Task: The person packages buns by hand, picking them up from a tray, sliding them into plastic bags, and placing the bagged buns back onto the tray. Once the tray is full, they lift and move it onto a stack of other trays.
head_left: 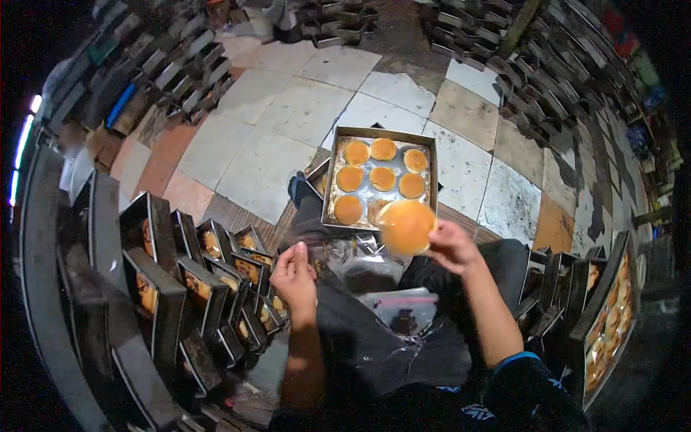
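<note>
My right hand (455, 246) grips a round golden bun (407, 227) by its right edge, in front of my lap. A square metal baking tray (435, 173) lies just beyond it, with several more buns (383, 178) in rows; the held bun covers part of its near edge. To the left, my left hand (294, 279) is closed with the thumb up, pinching the edge of a clear plastic bag (353, 261) that spreads over my lap. Below that, a clear packet with a pink strip (404, 309) rests on my lap.
Metal loaf tins (162, 288) holding baked goods are stacked close on my left. On my right stand more tins (554, 281) and a tilted tray of baked goods (610, 324). Further stacks of tins (561, 93) line the far tiled floor (288, 137).
</note>
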A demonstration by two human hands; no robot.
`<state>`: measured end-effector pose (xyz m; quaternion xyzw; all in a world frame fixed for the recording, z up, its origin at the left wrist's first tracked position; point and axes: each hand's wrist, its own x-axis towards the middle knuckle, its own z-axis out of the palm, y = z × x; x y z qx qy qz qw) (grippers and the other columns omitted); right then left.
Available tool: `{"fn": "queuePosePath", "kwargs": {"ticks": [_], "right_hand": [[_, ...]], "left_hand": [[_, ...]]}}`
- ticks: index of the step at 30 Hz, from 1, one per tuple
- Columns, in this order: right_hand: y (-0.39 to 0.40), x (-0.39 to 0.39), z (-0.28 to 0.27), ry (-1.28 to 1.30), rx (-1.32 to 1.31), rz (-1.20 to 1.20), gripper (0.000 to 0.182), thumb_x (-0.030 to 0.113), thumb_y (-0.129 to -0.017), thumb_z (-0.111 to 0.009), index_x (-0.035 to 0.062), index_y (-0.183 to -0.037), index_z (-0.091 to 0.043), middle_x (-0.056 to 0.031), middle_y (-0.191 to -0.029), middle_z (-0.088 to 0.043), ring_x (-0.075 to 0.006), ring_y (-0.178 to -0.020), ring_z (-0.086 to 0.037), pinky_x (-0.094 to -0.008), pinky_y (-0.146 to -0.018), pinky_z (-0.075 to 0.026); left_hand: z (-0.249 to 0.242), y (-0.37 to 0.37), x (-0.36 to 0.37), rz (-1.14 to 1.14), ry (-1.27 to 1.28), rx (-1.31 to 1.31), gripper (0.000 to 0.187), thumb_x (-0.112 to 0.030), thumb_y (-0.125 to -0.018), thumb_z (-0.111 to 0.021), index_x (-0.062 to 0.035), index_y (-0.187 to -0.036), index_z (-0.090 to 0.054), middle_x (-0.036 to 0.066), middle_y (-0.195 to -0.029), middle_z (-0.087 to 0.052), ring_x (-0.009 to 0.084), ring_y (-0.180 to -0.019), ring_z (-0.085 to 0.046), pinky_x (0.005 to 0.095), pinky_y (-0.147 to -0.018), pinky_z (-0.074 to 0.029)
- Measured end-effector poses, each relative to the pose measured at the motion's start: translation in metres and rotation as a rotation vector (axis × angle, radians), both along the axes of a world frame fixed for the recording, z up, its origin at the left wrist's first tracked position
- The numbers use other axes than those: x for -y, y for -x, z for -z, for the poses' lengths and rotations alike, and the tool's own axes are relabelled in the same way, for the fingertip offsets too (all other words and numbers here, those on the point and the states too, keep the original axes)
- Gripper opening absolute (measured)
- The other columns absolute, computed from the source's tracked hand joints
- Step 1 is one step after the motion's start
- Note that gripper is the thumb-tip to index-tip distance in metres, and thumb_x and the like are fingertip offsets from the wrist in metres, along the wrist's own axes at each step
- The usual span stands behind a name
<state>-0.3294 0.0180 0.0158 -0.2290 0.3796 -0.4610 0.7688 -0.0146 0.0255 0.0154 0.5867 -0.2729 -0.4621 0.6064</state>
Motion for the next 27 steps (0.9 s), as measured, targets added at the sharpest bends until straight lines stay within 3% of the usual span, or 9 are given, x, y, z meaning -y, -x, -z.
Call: {"fn": "queuePosePath", "kwargs": {"ticks": [2, 4, 8, 13, 16, 20, 22, 25, 27], "right_hand": [[-0.037, -0.027, -0.048, 0.116, -0.337, -0.122, 0.035, 0.015, -0.085, -0.072, -0.0022, -0.115, -0.062, -0.0035, -0.099, -0.069, -0.0078, -0.084, -0.064, -0.0242, -0.077, -0.051], [-0.067, -0.052, -0.08, 0.343, -0.479, -0.111, 0.037, 0.007, -0.085, -0.068, -0.0036, -0.12, -0.06, -0.0093, -0.103, -0.07, -0.0168, -0.086, -0.068, -0.0288, -0.084, -0.052], [-0.098, -0.097, -0.13, 1.119, -0.955, -0.045, 0.056, -0.006, -0.077, -0.063, 0.003, -0.132, -0.054, -0.0237, -0.137, -0.049, -0.0379, -0.128, -0.049, -0.042, -0.105, -0.042], [-0.113, -0.109, -0.147, 1.435, -1.093, -0.085, 0.062, 0.001, -0.077, -0.064, 0.0055, -0.137, -0.049, -0.0248, -0.147, -0.035, -0.044, -0.136, -0.035, -0.0491, -0.11, -0.035], [-0.12, -0.107, -0.169, 1.345, -1.212, 0.033, 0.064, 0.004, -0.075, -0.066, 0.0045, -0.137, -0.049, -0.0282, -0.145, -0.035, -0.044, -0.136, -0.036, -0.0501, -0.11, -0.036], [-0.12, -0.124, -0.153, 1.4, -1.05, -0.022, 0.065, 0.004, -0.068, -0.069, 0.0008, -0.131, -0.054, -0.0302, -0.133, -0.046, -0.0456, -0.124, -0.048, -0.0484, -0.104, -0.042], [-0.105, -0.127, -0.145, 1.479, -1.065, -0.125, 0.059, 0.005, -0.065, -0.072, 0.0061, -0.123, -0.062, -0.0261, -0.12, -0.053, -0.0412, -0.109, -0.057, -0.0429, -0.092, -0.049], [-0.104, -0.123, -0.165, 1.29, -1.218, 0.319, 0.042, 0.002, -0.061, -0.078, 0.0177, -0.1, -0.075, -0.0149, -0.106, -0.051, -0.0299, -0.094, -0.054, -0.0361, -0.079, -0.046], [-0.115, -0.113, -0.18, 1.252, -1.278, 0.253, 0.047, 0.01, -0.065, -0.078, 0.0177, -0.111, -0.072, -0.0227, -0.129, -0.042, -0.0381, -0.118, -0.043, -0.047, -0.099, -0.036]], "left_hand": [[-0.003, 0.017, -0.008, 0.049, 0.034, 0.126, 0.017, -0.011, -0.094, -0.064, 0.0052, -0.099, -0.065, 0.001, -0.075, -0.062, 0.0077, -0.067, -0.06, 0.0193, -0.06, -0.046], [-0.005, 0.022, -0.02, 0.218, 0.213, 0.458, 0.032, -0.019, -0.097, -0.059, 0.0008, -0.122, -0.059, 0.013, -0.124, -0.056, 0.0175, -0.107, -0.057, 0.0279, -0.09, -0.046], [-0.088, 0.051, -0.045, 0.299, 0.255, -0.616, 0.067, -0.06, -0.097, -0.034, -0.0126, -0.144, -0.034, 0.019, -0.129, -0.052, 0.0388, -0.113, -0.056, 0.0489, -0.097, -0.046], [-0.151, 0.058, -0.061, 0.276, 0.534, -0.593, 0.058, -0.044, -0.097, -0.042, -0.0117, -0.144, -0.032, 0.022, -0.134, -0.048, 0.044, -0.12, -0.051, 0.0522, -0.101, -0.044], [-0.152, 0.085, -0.089, 0.353, 0.581, 0.108, 0.063, -0.03, -0.095, -0.05, -0.0044, -0.148, -0.025, 0.016, -0.14, -0.044, 0.0278, -0.125, -0.048, 0.0407, -0.106, -0.039], [-0.136, 0.052, -0.064, 0.314, 0.395, -0.803, 0.07, -0.05, -0.091, -0.042, 0.0005, -0.139, -0.038, 0.022, -0.128, -0.054, 0.0338, -0.114, -0.056, 0.0469, -0.098, -0.047], [-0.139, 0.037, -0.063, 0.243, 0.417, -0.826, 0.068, -0.053, -0.093, -0.037, -0.002, -0.139, -0.039, 0.019, -0.125, -0.058, 0.0341, -0.109, -0.061, 0.0493, -0.089, -0.054], [-0.144, 0.042, -0.075, 0.224, 0.425, -0.827, 0.073, -0.056, -0.092, -0.038, -0.0025, -0.142, -0.036, 0.024, -0.132, -0.052, 0.0395, -0.115, -0.056, 0.0512, -0.093, -0.05], [-0.142, 0.055, -0.085, 0.263, 0.451, -0.872, 0.075, -0.056, -0.093, -0.037, -0.0031, -0.146, -0.031, 0.028, -0.137, -0.045, 0.0443, -0.121, -0.049, 0.0542, -0.101, -0.042]]}}
